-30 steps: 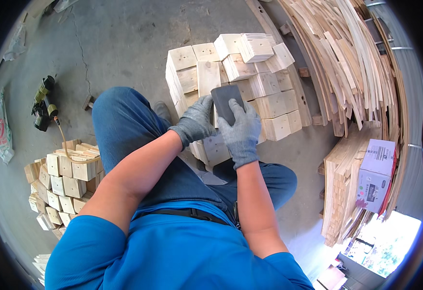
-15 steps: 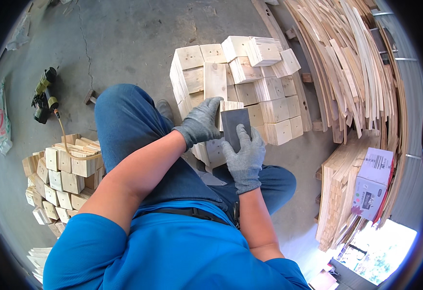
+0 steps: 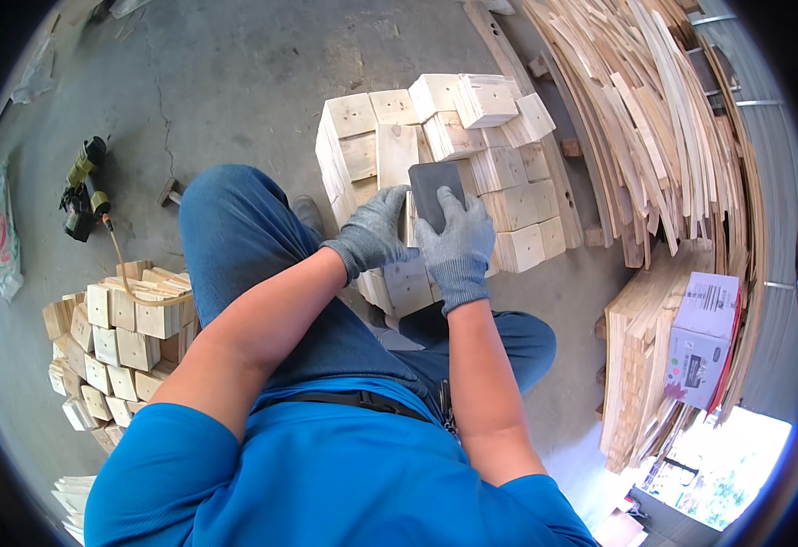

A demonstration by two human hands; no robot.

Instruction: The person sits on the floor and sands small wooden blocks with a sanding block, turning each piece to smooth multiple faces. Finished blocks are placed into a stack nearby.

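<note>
My right hand (image 3: 460, 242), in a grey knit glove, is closed on a flat dark grey sanding block (image 3: 427, 189), its fingers lying over the top face. Directly beside it, my left hand (image 3: 374, 235), gloved the same way, grips the left side of a small wooden block (image 3: 409, 219). Most of that wood is hidden by the sanding block and my fingers. Both hands are above the near part of a stack of pale wooden blocks (image 3: 519, 206), just beyond my knees.
At left stand another stack of wooden blocks (image 3: 133, 346) and a nail gun (image 3: 80, 191) with a yellowish hose (image 3: 124, 273). A hammer (image 3: 171, 192) lies by my left knee. Long wood strips (image 3: 618, 118) and a cardboard box (image 3: 704, 337) on timber fill the right.
My right hand has moved the sanding block forward and slightly left, over the top of the wooden block. My left hand keeps its grip, nearly unmoved.
</note>
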